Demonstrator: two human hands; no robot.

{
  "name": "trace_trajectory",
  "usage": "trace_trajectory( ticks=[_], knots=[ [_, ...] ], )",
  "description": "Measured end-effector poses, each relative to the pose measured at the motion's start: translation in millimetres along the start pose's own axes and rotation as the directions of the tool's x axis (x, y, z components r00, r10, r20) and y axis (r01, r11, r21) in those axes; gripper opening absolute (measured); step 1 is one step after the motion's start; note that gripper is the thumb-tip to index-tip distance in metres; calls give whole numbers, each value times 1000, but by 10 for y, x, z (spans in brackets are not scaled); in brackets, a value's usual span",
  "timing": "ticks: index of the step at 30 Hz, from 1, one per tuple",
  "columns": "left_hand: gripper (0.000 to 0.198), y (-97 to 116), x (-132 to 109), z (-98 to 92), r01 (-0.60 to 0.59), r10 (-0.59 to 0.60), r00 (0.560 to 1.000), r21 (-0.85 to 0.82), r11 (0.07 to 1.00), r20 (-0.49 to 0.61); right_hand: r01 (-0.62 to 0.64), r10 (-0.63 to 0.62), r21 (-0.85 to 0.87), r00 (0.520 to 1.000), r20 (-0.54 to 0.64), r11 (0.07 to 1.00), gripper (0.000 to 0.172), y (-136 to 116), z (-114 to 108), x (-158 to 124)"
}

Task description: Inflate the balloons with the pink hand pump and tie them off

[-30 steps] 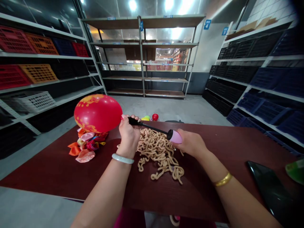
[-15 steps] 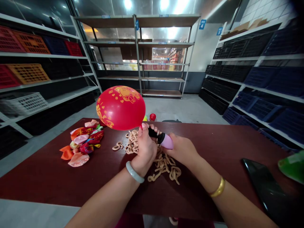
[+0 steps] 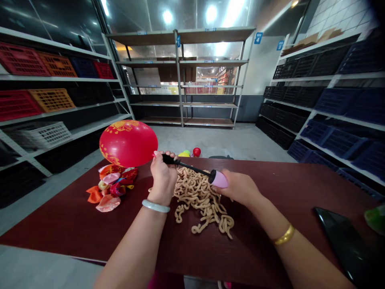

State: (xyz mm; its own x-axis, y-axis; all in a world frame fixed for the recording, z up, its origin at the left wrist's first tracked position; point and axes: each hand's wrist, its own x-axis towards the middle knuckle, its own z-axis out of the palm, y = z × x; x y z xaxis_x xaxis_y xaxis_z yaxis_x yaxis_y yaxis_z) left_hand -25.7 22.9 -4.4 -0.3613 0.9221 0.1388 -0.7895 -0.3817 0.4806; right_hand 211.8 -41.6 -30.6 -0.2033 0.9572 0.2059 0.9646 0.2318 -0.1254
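A red balloon (image 3: 128,142) with yellow print, blown up, sits on the nozzle end of a hand balloon pump (image 3: 194,168). My left hand (image 3: 164,170) is closed around the balloon's neck and the pump's black front part. My right hand (image 3: 239,185) grips the pink end of the pump, with the black rod drawn out between both hands. Under the pump lies a pile of beige, worm-like curled strands (image 3: 201,194) on the dark red-brown table (image 3: 264,249). To the left of my left hand rests a heap of flat, uninflated balloons (image 3: 110,188) in several colours.
A black phone (image 3: 339,241) lies at the table's right, with a green object (image 3: 375,218) beside it. Beyond the far edge, a small red balloon (image 3: 196,151) is on the floor. Shelves with crates (image 3: 54,100) line the left and right; a rack (image 3: 180,80) stands behind.
My hands have moved apart, and the pump's rod now shows between them. The balloon and my left hand have shifted left. The view has tilted slightly.
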Motion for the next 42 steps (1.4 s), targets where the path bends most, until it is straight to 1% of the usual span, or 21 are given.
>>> trace_trajectory(
  ticks=[2, 5, 7, 11, 15, 19, 21, 24, 27, 31, 34, 36, 39, 42],
  knots=[
    [23, 24, 45, -25, -8, 8, 1000, -8, 1000, -21, 0, 0, -1, 1000, 13, 1000, 47, 49, -2, 8],
    [21, 1, 33, -26, -10, 10, 1000, -22, 1000, -20, 0, 1, -20, 1000, 16, 1000, 47, 81, -8, 5],
    [22, -40, 4, -17, 1, -1, 1000, -35, 999, -8, 6, -5, -43, 1000, 10, 999, 47, 86, -10, 1],
    [22, -177, -84, 1, 71, -70, 997, -50, 996, 17, 17, -16, -59, 1000, 11, 998, 44, 68, -2, -6],
    [21, -383, -274, 36, 100, -99, 993, -15, 995, 64, 12, -12, -39, 1000, 3, 999, 44, 2, 23, -16],
    [24, -563, -535, 103, 141, -141, 987, 8, 990, 72, -11, 11, 8, 1000, -9, 1000, 40, -104, 25, -44],
    [24, -606, -643, 140, 172, -172, 982, 7, 985, 83, -23, 23, 28, 1000, -12, 999, 39, -160, 9, -61],
    [24, -592, -727, 193, 200, -200, 974, 16, 980, 105, -37, 38, 68, 999, -17, 997, 39, -229, -18, -78],
    [26, -497, -694, 229, 186, -188, 974, 28, 982, 129, -39, 41, 113, 999, -19, 993, 40, -262, -27, -77],
    [25, -294, -499, 212, 123, -125, 982, 26, 992, 139, -30, 30, 94, 1000, -2, 995, 45, -208, -17, -50],
    [24, -146, -304, 142, 90, -90, 991, 5, 996, 96, -27, 26, 63, 1000, 17, 998, 50, -92, -2, -15],
    [22, -82, -195, 89, 60, -59, 997, -9, 998, 56, -19, 18, 43, 999, 27, 999, 48, 0, 10, 11],
    [19, -72, -117, 35, 41, -40, 999, -29, 999, 22, 2, -3, 22, 1000, 28, 1000, 42, 121, 19, 34],
    [20, -148, -157, 33, 63, -62, 998, -53, 997, 30, 27, -27, 0, 1000, 3, 1000, 40, 178, 23, 31]
  ],
)
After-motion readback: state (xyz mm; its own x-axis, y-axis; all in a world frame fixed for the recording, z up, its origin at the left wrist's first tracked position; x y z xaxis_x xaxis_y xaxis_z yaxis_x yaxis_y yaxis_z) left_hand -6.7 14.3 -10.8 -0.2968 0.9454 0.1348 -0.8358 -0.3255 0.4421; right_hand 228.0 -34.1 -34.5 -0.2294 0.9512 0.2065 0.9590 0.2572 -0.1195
